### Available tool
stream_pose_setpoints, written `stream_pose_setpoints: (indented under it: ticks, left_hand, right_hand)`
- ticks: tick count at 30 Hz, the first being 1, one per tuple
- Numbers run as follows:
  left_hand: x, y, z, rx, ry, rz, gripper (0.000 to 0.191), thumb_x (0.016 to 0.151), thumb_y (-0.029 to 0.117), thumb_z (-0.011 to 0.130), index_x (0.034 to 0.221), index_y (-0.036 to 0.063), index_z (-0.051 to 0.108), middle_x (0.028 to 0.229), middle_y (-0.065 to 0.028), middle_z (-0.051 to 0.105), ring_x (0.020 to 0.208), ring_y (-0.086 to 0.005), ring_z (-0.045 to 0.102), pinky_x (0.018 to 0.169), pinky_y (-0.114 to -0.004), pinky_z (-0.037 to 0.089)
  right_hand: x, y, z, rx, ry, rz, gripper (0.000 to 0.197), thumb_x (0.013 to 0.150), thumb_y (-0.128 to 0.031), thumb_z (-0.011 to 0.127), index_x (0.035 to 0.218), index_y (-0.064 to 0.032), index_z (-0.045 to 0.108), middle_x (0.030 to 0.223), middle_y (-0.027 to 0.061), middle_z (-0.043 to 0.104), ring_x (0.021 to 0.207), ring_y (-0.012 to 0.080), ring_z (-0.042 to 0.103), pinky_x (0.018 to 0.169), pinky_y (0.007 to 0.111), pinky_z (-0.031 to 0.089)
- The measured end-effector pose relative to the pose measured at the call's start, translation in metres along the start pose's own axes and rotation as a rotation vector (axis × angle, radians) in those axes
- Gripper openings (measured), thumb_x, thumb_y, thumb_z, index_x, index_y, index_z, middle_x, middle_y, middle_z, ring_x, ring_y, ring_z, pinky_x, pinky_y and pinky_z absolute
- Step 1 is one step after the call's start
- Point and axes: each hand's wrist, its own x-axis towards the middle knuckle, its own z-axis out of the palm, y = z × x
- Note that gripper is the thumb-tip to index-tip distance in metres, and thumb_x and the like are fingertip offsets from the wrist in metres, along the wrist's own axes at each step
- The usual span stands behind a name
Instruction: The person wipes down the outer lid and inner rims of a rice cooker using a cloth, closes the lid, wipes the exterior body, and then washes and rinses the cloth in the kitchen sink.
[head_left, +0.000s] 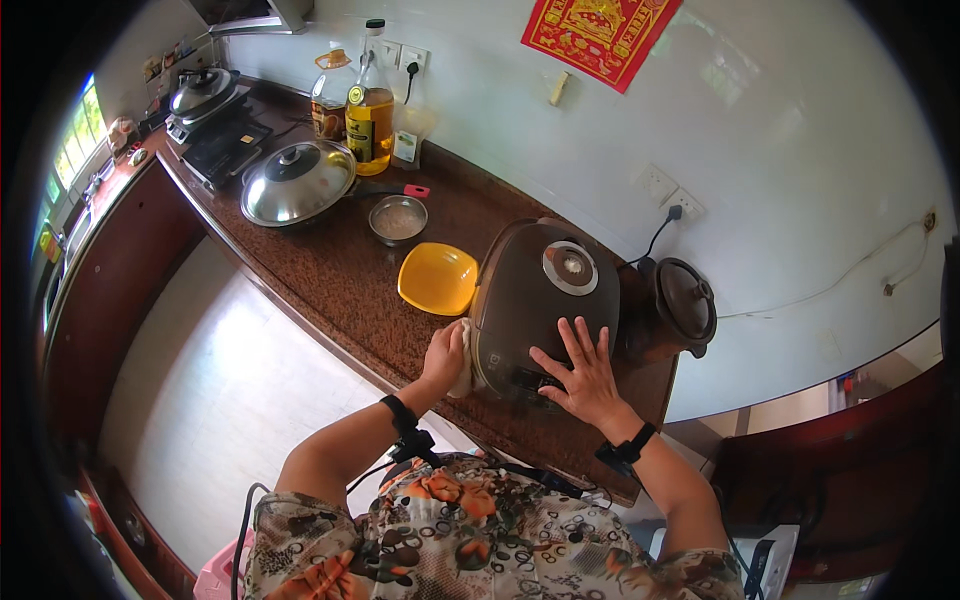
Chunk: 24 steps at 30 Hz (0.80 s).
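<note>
A dark rice cooker (517, 300) with a closed lid and a round silver vent stands on the brown stone counter. My left hand (445, 354) grips a pale cloth (463, 367) and holds it against the cooker's left side. With fingers spread, my right hand (581, 371) rests on or just over the front of the cooker near its control panel; it grasps nothing. A yellow square bowl (438, 279) sits right beside the cooker. Beyond it is a small metal bowl (398, 221) with pale contents.
Farther left along the counter (315, 262) are a lidded wok (298, 184), oil bottles (370, 112), a black cooktop (225, 154) and a lidded pot (201, 94). A dark clay pot (682, 300) stands right of the cooker, near the counter's end. A black plug (674, 213) sits in the wall socket.
</note>
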Motion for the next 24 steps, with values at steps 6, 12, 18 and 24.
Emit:
stream_pose_setpoints:
  ticks: [6,12,18,24]
  left_hand:
    - [0.006,0.017,0.008,-0.105,0.062,0.048,0.033,0.097,0.022,0.050,0.116,-0.0014,0.063,0.106,-0.0251,0.064,0.105,-0.0379,0.060,0.093,-0.040,0.045]
    - [0.054,0.029,0.003,-0.147,-0.008,0.105,0.031,0.097,0.012,0.054,0.121,-0.0077,0.059,0.113,-0.0175,0.066,0.108,-0.0217,0.061,0.093,-0.030,0.046]
    - [0.067,0.035,0.016,-0.379,-0.033,-0.006,0.033,0.097,0.014,0.055,0.123,-0.0053,0.059,0.113,-0.0147,0.067,0.106,-0.0191,0.061,0.092,-0.029,0.047]
    - [0.116,0.047,0.027,-0.476,0.011,0.184,0.036,0.097,0.018,0.056,0.126,-0.0041,0.057,0.126,-0.0138,0.060,0.114,-0.0161,0.056,0.095,-0.028,0.045]
  right_hand:
    - [0.004,0.011,-0.012,-0.011,-0.044,-0.057,0.060,0.079,-0.040,0.072,0.136,-0.0329,0.053,0.160,0.0122,0.009,0.148,0.0340,0.006,0.112,0.066,0.013]
    - [0.010,0.004,-0.020,0.008,-0.029,-0.075,0.054,0.080,-0.038,0.072,0.132,-0.0293,0.058,0.160,0.0124,0.012,0.148,0.0339,0.008,0.113,0.064,0.013]
    - [0.014,0.002,-0.023,0.002,0.013,-0.007,0.043,0.078,-0.036,0.074,0.118,-0.0238,0.067,0.159,0.0125,0.016,0.147,0.0352,0.010,0.113,0.063,0.011]
    - [0.039,0.012,-0.066,-0.169,0.312,0.147,0.033,0.077,-0.024,0.074,0.110,-0.0185,0.069,0.153,0.0162,0.031,0.143,0.0400,0.022,0.111,0.064,0.016]
